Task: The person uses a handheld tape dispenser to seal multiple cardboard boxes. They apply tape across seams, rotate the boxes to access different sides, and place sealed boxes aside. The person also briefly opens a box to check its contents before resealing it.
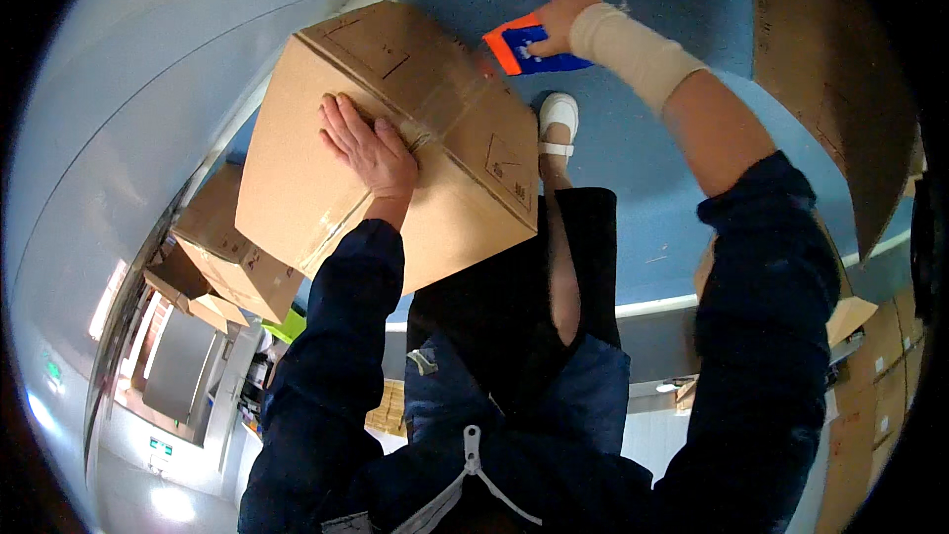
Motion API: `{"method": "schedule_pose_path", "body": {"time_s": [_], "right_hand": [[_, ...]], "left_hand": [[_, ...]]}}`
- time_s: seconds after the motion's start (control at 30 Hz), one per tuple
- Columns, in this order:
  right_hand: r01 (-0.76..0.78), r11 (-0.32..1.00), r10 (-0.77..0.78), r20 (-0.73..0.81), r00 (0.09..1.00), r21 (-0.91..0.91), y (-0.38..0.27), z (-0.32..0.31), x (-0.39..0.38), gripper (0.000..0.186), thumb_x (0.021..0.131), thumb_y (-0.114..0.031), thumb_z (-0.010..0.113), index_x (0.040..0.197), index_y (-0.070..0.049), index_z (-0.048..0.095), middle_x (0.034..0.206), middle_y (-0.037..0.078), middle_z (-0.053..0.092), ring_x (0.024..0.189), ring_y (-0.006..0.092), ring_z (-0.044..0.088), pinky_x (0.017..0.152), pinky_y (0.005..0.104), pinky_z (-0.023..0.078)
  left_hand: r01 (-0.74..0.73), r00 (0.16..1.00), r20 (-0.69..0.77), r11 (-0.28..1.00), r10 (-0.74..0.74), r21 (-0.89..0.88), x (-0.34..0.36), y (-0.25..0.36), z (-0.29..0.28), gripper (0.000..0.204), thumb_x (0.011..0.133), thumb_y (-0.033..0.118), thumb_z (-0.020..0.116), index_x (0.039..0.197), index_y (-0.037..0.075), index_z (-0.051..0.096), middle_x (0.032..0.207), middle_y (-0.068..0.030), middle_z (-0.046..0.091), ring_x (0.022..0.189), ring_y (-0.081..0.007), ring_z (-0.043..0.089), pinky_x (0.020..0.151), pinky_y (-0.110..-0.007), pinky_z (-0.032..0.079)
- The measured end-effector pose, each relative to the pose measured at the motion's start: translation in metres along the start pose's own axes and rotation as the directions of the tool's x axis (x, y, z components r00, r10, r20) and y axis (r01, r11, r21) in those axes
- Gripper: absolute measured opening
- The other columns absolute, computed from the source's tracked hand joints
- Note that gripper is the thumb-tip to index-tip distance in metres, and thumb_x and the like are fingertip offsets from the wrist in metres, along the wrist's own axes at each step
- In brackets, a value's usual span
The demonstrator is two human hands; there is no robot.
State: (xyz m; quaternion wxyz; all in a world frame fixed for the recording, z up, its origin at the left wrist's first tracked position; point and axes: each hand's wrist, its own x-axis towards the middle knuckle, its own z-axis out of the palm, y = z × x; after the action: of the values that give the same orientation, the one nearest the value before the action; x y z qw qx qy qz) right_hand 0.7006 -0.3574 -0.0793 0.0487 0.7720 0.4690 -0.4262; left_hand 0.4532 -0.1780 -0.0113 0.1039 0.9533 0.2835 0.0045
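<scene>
My left hand lies flat with its fingers out on a large cardboard box, which has clear tape along a seam. My right hand, with a beige wrap on the wrist, grips a blue and orange tape dispenser. It holds this over the blue floor, just beyond the box's far right corner and apart from it. My white shoe shows beside the box.
A pale wall runs along the left. More cardboard boxes stand at the lower left by a small green object. Tall cardboard stands at the right, with further stacked cardboard below it.
</scene>
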Motion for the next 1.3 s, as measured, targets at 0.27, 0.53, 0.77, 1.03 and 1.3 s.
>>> {"method": "schedule_pose_path", "body": {"time_s": [0.27, 0.53, 0.77, 1.03, 1.3], "right_hand": [[-0.113, 0.979, 0.111, 0.021, 0.994, 0.168, -0.097, 0.026, 0.013, 0.041, 0.080, -0.042, 0.056, 0.100, -0.007, 0.064, 0.088, 0.014, 0.066, 0.084, 0.0289, 0.064, 0.073, 0.0399, 0.051], [-0.346, 0.930, 0.327, 0.153, 0.933, 0.124, -0.144, 0.054, 0.022, 0.044, 0.085, -0.044, 0.047, 0.107, -0.007, 0.061, 0.109, 0.015, 0.060, 0.101, 0.0274, 0.059, 0.079, 0.0397, 0.048], [-0.279, 0.869, 0.395, -0.234, 0.888, 0.408, -0.124, 0.038, -0.084, 0.050, 0.081, -0.046, 0.056, 0.101, -0.001, 0.059, 0.095, 0.020, 0.062, 0.088, 0.0333, 0.060, 0.076, 0.0388, 0.046], [0.041, 0.862, 0.158, -0.344, 0.926, 0.506, -0.263, -0.043, -0.179, 0.034, 0.077, -0.026, 0.064, 0.096, 0.002, 0.055, 0.078, 0.014, 0.060, 0.070, 0.0193, 0.056, 0.064, 0.0322, 0.046], [0.491, 0.763, -0.536, -0.014, 0.844, 0.422, -0.428, -0.041, -0.131, 0.041, 0.065, -0.032, 0.072, 0.087, 0.000, 0.057, 0.070, 0.018, 0.057, 0.062, 0.0350, 0.057, 0.055, 0.0372, 0.045]], "left_hand": [[0.080, 0.996, 0.038, 0.997, -0.081, 0.022, 0.002, 0.001, -0.002, 0.057, 0.083, 0.022, 0.043, 0.133, -0.002, 0.028, 0.143, -0.0196, 0.020, 0.135, -0.0330, 0.012, 0.108, -0.047, 0.003], [0.083, 0.996, 0.048, 0.995, -0.080, -0.046, -0.003, -0.005, 0.001, 0.057, 0.083, 0.028, 0.046, 0.131, 0.000, 0.033, 0.143, -0.0180, 0.021, 0.135, -0.0318, 0.015, 0.107, -0.052, 0.007], [-0.081, 0.982, 0.162, 0.992, 0.096, -0.100, -0.046, -0.071, -0.026, 0.055, 0.084, 0.031, 0.049, 0.132, 0.009, 0.036, 0.143, -0.0094, 0.025, 0.134, -0.0269, 0.019, 0.106, -0.053, 0.011], [0.351, 0.928, -0.102, 0.933, -0.358, -0.081, -0.190, -0.267, -0.079, 0.048, 0.086, 0.027, 0.050, 0.129, 0.008, 0.039, 0.138, -0.0134, 0.033, 0.131, -0.0284, 0.024, 0.106, -0.052, 0.014], [0.618, 0.726, 0.665, -0.592, 0.175, -0.518, -0.248, -0.225, -0.185, 0.030, 0.088, 0.021, 0.054, 0.112, 0.002, 0.055, 0.113, -0.0079, 0.057, 0.105, -0.0170, 0.051, 0.093, -0.031, 0.038]]}}
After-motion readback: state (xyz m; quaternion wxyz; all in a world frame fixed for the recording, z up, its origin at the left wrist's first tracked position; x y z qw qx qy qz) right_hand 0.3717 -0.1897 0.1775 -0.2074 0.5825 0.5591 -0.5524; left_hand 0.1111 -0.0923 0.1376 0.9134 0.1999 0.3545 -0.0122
